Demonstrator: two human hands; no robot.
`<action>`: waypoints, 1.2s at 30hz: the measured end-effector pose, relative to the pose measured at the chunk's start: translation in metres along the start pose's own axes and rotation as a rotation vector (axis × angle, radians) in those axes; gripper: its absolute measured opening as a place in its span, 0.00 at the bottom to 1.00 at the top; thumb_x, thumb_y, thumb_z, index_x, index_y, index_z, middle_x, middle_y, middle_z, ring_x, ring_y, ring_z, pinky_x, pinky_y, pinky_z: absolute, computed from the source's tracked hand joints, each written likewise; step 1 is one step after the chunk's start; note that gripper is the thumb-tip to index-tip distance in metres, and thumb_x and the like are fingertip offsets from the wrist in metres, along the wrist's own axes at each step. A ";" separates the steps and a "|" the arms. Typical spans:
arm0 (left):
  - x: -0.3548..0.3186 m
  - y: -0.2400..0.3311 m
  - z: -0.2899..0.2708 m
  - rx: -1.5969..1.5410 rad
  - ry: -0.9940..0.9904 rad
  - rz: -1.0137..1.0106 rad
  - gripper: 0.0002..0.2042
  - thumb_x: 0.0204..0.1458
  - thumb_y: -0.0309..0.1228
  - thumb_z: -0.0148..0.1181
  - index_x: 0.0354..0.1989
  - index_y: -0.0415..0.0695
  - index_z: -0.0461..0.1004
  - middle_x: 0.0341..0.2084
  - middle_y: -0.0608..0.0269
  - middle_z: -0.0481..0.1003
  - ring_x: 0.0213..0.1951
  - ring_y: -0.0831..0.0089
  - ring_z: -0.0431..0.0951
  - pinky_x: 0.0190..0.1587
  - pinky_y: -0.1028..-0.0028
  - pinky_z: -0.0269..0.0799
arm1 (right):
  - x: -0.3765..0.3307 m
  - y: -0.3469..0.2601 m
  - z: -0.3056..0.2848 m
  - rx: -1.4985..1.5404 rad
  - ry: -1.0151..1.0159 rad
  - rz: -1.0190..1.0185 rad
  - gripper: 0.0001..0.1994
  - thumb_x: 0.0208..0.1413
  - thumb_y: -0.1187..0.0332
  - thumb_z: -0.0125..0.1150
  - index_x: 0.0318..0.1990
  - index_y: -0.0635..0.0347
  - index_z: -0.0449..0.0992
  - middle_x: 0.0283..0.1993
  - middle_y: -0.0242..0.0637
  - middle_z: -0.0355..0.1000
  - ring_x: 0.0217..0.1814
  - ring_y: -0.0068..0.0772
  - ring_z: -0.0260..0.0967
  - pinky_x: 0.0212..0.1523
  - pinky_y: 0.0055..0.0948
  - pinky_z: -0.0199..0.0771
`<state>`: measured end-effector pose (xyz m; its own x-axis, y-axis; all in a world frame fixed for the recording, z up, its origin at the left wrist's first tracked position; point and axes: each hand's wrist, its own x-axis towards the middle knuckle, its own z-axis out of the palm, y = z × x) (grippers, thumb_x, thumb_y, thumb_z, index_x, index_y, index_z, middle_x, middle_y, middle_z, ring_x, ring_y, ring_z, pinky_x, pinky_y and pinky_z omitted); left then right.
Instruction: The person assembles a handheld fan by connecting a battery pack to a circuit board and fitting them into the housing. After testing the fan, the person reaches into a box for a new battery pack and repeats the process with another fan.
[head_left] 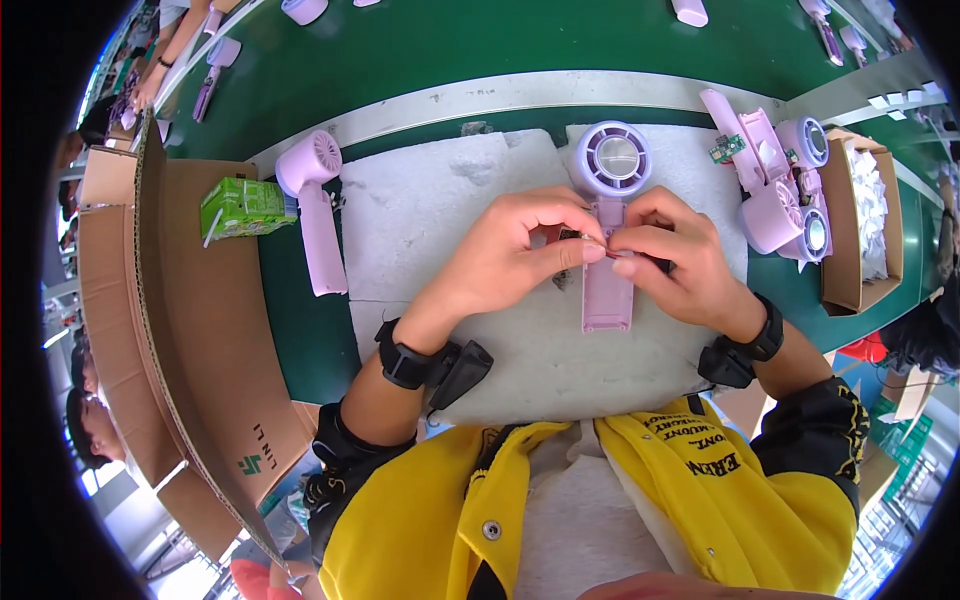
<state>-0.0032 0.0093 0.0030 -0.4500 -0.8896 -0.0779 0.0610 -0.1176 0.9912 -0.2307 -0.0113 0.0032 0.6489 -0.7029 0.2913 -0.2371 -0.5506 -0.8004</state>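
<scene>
A light purple handheld fan (614, 160) lies on the white foam pad, its round head away from me and its opened handle shell (607, 305) pointing toward me. Over the handle, my left hand (525, 245) is closed in a pinch on thin reddish wires (609, 252). My right hand (682, 250) pinches the same wires from the other side, its thumb and fingertips close to the left ones. Small dark parts show partly behind the fingers of both hands. My fingers hide the middle of the handle and the wire ends.
Left of the foam pad (420, 200) lies another purple fan (320, 225), beside a green carton (245, 208) and a large cardboard box (215, 330). To the right are several fan parts (770, 215) and a cardboard tray (893, 265) of white pieces. A pale rail (480, 100) crosses behind.
</scene>
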 end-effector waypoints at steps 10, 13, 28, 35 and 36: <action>0.000 0.000 -0.004 0.015 -0.015 -0.058 0.05 0.54 0.19 0.62 0.38 0.36 0.78 0.40 0.61 0.74 0.41 0.74 0.75 0.44 0.75 0.71 | 0.001 -0.001 0.005 0.050 0.023 0.083 0.07 0.47 0.80 0.68 0.35 0.65 0.80 0.38 0.38 0.66 0.30 0.27 0.67 0.29 0.25 0.67; 0.001 0.003 -0.006 0.045 -0.039 -0.048 0.07 0.52 0.17 0.62 0.39 0.37 0.78 0.41 0.60 0.74 0.42 0.75 0.75 0.45 0.76 0.72 | 0.000 0.001 0.005 0.054 0.027 0.087 0.07 0.46 0.80 0.69 0.35 0.65 0.81 0.38 0.37 0.67 0.31 0.27 0.68 0.29 0.24 0.68; -0.001 0.007 -0.010 -0.022 0.015 -0.015 0.16 0.49 0.12 0.60 0.46 0.38 0.77 0.41 0.65 0.76 0.41 0.79 0.76 0.46 0.76 0.75 | 0.000 0.000 0.007 0.029 0.055 0.068 0.08 0.44 0.81 0.70 0.34 0.64 0.82 0.38 0.35 0.65 0.31 0.25 0.68 0.28 0.24 0.67; 0.000 0.009 -0.010 0.009 0.020 -0.042 0.17 0.50 0.12 0.59 0.49 0.39 0.77 0.39 0.63 0.78 0.40 0.78 0.77 0.45 0.76 0.76 | 0.000 0.000 0.006 0.019 0.050 0.071 0.08 0.43 0.81 0.70 0.33 0.64 0.81 0.37 0.34 0.64 0.29 0.24 0.64 0.26 0.24 0.63; 0.000 0.009 -0.010 0.004 0.017 -0.051 0.17 0.50 0.12 0.60 0.49 0.38 0.77 0.39 0.64 0.78 0.40 0.78 0.77 0.44 0.76 0.75 | 0.000 0.000 0.006 0.011 0.049 0.068 0.08 0.43 0.80 0.70 0.33 0.64 0.81 0.36 0.34 0.64 0.28 0.24 0.64 0.26 0.24 0.62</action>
<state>0.0066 0.0037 0.0111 -0.4374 -0.8899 -0.1298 0.0346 -0.1609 0.9864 -0.2259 -0.0089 -0.0002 0.5953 -0.7600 0.2608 -0.2714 -0.4957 -0.8250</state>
